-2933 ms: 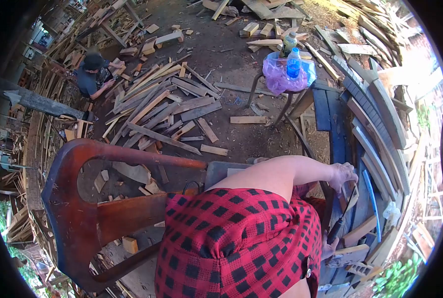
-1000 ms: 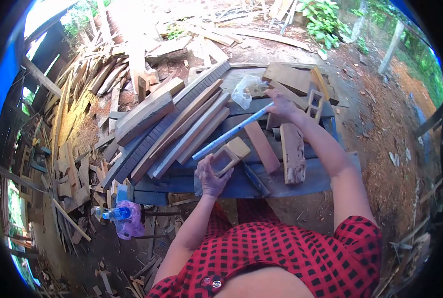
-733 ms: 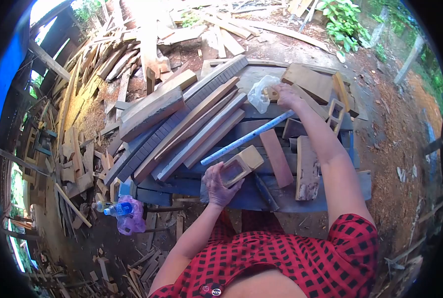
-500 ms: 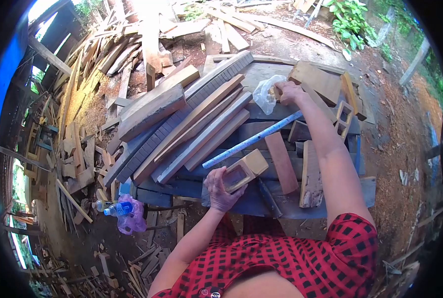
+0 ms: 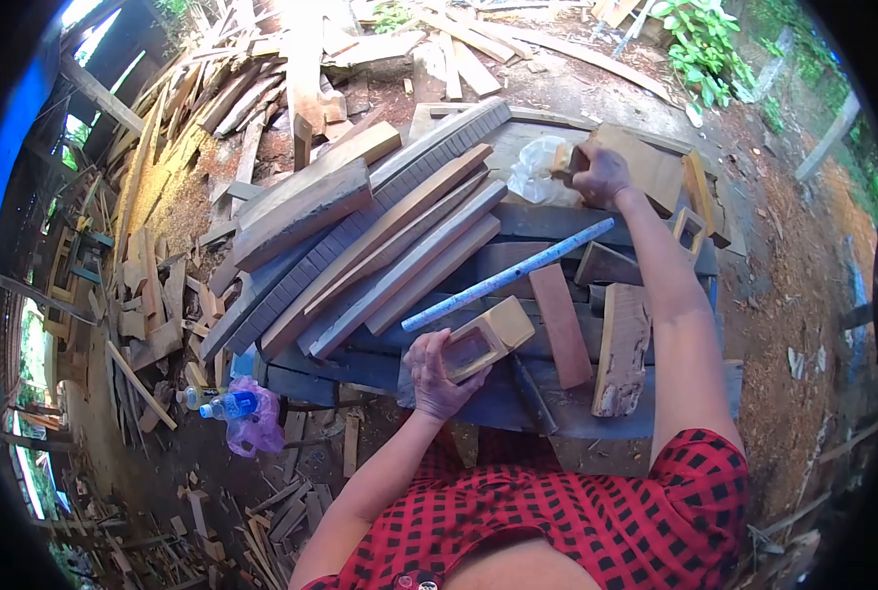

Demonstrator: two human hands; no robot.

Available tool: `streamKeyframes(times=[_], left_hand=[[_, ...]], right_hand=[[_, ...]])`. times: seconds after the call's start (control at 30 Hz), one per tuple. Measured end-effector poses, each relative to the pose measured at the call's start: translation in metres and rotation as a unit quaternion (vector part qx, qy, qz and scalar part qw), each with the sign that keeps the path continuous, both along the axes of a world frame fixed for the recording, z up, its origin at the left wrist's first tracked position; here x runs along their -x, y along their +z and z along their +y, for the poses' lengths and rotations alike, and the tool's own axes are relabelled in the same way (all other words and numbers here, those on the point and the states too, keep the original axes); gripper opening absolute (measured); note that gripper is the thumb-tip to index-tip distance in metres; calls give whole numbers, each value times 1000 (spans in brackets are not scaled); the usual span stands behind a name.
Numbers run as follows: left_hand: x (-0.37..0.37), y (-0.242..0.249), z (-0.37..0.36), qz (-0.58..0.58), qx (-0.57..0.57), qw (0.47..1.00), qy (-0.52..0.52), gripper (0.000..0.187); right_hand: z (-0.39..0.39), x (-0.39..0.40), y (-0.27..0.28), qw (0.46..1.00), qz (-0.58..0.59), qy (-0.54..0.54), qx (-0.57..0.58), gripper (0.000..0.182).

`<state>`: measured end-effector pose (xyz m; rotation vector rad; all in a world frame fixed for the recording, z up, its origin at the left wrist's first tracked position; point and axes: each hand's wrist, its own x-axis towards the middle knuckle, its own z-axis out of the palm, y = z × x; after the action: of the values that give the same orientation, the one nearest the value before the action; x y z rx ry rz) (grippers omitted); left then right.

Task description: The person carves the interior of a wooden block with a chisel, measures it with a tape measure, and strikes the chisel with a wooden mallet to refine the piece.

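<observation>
My left hand (image 5: 439, 378) is closed around a pale wooden block with a rectangular hollow (image 5: 506, 324), tilted over the near edge of the workbench. At the far side of the bench, my right hand (image 5: 601, 177) has its fingers closed on a small light wooden piece (image 5: 563, 157), partly hidden by the fingers. A clear plastic bag (image 5: 532, 175) lies just left of that piece. Between the hands runs a blue-and-white patterned stick (image 5: 508, 275). A dark, narrow tool (image 5: 533, 395) rests beside the hollow block.
Long planks and beams (image 5: 399, 246) are stacked on the bench's left half. Short boards (image 5: 561, 324) and a rough-edged offcut (image 5: 620, 349) lie nearer me. A purple bag (image 5: 255, 423) with a bottle (image 5: 228, 405) hangs at the left. Scrap wood (image 5: 252, 88) covers the ground beyond.
My right hand has shifted slightly right and lifted from the plastic bag, and the small wooden piece now shows at its fingertips. My left hand keeps its hold on the hollow block.
</observation>
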<state>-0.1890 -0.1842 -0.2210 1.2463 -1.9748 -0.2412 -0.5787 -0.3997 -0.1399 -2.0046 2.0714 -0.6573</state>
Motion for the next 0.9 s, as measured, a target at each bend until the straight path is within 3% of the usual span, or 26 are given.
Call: streamKeyframes(times=[0.17, 0.23, 0.27, 0.33, 0.4, 0.5, 0.63, 0.7, 0.77, 0.8, 0.83, 0.9], left_hand=[[1, 3, 0, -6, 7, 1000, 3, 86], [1, 2, 0, -4, 7, 1000, 0, 86], [0, 1, 0, -3, 8, 1000, 0, 86], [1, 3, -1, -4, 11, 1000, -1, 86], [1, 2, 0, -5, 14, 1000, -2, 86], [1, 0, 0, -12, 5, 1000, 4, 86], [1, 1, -1, -7, 13, 1000, 0, 87], [1, 1, -1, -9, 11, 1000, 2, 87], [1, 3, -1, -12, 16, 1000, 5, 86], [2, 3, -1, -11, 14, 1000, 7, 86], [2, 3, -1, -8, 16, 1000, 5, 86], [2, 3, -1, -5, 18, 1000, 6, 86]], right_hand=[[3, 18, 13, 993, -90, 6, 75, 50], [14, 8, 28, 975, -190, 113, 28, 46], [22, -2, 32, 975, -190, 113, 27, 46], [40, -30, 39, 945, -201, 254, 37, 36], [45, -59, 46, 945, 75, 318, -13, 28], [53, -95, 25, 940, 76, 332, -7, 28], [46, -97, 22, 950, 59, 304, -45, 38], [26, -72, 19, 929, -204, 286, -118, 49], [-12, -32, 0, 971, -130, 180, -86, 54], [-17, -26, 12, 981, -25, 122, -148, 46], [-19, -21, 23, 973, 81, 62, -207, 38], [-20, -21, 9, 962, 130, 18, -241, 36]])
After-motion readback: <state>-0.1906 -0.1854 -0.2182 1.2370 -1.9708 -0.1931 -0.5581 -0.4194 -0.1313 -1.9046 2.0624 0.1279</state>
